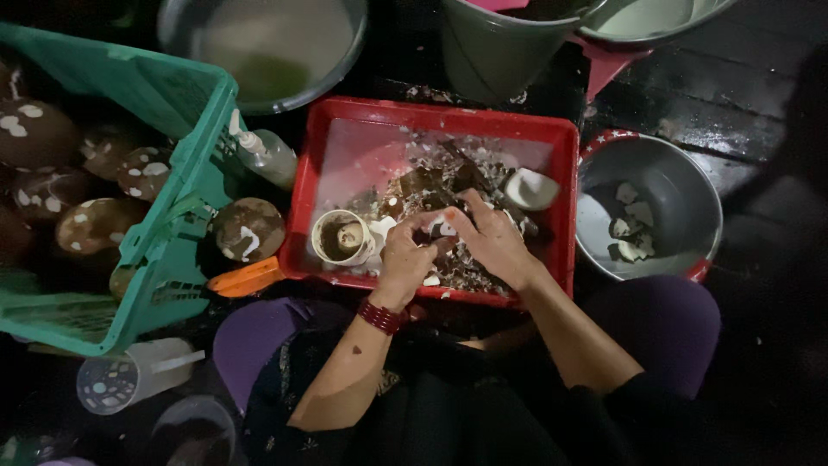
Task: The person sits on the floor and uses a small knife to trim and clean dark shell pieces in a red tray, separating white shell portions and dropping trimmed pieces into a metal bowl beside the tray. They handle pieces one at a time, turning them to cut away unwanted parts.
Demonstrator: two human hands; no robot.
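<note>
Both hands work over a red plastic tray (307,185) full of broken shell pieces. My left hand (404,259), with a red bangle on the wrist, and my right hand (493,240) meet around a small dark, white-flecked egg (443,228), fingers curled on it. An opened shell cup (342,236) lies at the tray's front left. A white shell half (529,188) rests at the back right.
A green crate (172,103) at left holds several brown speckled eggs; one egg (248,229) and a small spray bottle (267,155) lie beside it. A metal bowl (681,185) with shell bits stands right. Basins and a bucket (492,52) stand behind.
</note>
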